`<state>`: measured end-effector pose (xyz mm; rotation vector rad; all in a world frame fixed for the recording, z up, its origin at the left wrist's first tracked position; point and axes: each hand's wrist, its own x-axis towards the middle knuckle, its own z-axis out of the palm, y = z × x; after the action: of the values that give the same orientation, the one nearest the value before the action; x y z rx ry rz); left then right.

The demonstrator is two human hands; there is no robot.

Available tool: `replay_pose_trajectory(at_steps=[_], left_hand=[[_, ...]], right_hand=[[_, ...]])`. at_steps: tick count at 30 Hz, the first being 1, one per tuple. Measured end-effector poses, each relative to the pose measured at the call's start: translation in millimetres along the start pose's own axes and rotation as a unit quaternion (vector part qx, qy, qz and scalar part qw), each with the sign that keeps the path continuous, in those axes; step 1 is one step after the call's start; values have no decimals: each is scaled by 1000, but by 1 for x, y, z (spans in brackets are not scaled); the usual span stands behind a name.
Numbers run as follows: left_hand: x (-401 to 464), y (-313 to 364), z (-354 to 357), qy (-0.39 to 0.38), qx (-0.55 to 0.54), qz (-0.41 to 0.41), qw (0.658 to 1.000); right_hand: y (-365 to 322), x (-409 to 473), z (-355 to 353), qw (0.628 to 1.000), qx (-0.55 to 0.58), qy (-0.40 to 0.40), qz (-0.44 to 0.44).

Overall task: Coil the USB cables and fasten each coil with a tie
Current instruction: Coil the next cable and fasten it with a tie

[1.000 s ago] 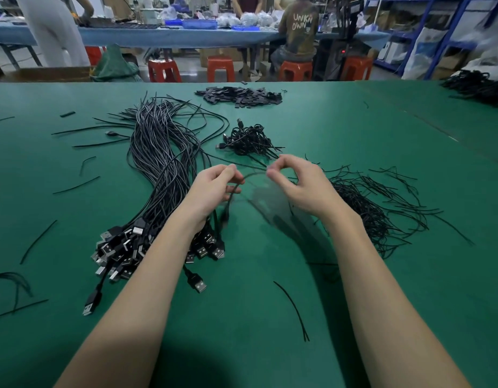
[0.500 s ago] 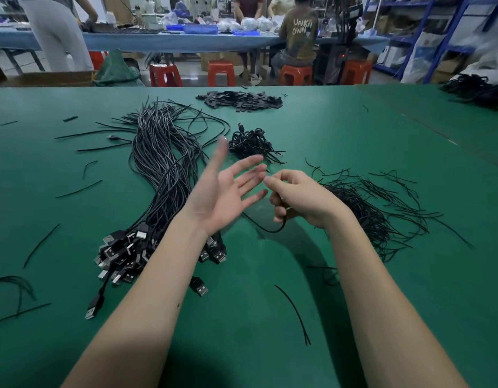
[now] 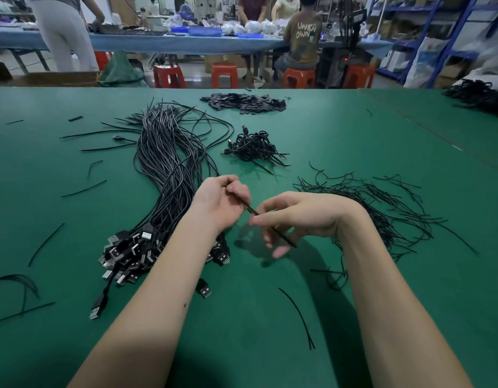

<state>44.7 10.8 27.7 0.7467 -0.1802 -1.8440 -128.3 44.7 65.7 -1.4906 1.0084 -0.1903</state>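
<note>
My left hand is closed in a fist around one end of a thin black strand; whether it is a cable or a tie I cannot tell. The strand runs straight down-right into my right hand, whose thumb and curled fingers pinch it, and its tip pokes out below. A long bundle of uncoiled black USB cables lies to the left, with its plugs heaped beside my left forearm. Loose black ties are piled behind my right wrist. A small heap of coiled, tied cables sits further back.
A pile of flat black pieces lies at the far middle of the green table. Stray ties lie near the front and at the left. Another black cable heap sits far right. People work at a table behind.
My left hand, spread open half a second ago, has closed into a fist on the strand. My right hand has turned and shifted right, and the strand is now straight between the hands.
</note>
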Motion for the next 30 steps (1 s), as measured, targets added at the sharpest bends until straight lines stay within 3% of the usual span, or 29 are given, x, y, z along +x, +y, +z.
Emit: replay_pose_trajectory(at_steps=[3, 7, 14, 21, 26, 30], left_hand=[[1, 3, -4, 11, -15, -1, 1000], [5, 4, -7, 21, 3, 25, 999], [5, 3, -10, 21, 178, 55, 982], [11, -3, -9, 71, 183, 124, 973], [2, 5, -9, -2, 195, 103, 975], [-5, 6, -2, -111, 205, 142, 962]], right_hand=[[-6, -14, -6, 997, -15, -65, 27], [-5, -24, -16, 994, -33, -105, -2], [15, -1, -14, 980, -143, -2, 140], [13, -1, -14, 977, -162, -61, 122], [16, 4, -14, 972, -174, -52, 146], [22, 11, -18, 956, -236, 57, 167]])
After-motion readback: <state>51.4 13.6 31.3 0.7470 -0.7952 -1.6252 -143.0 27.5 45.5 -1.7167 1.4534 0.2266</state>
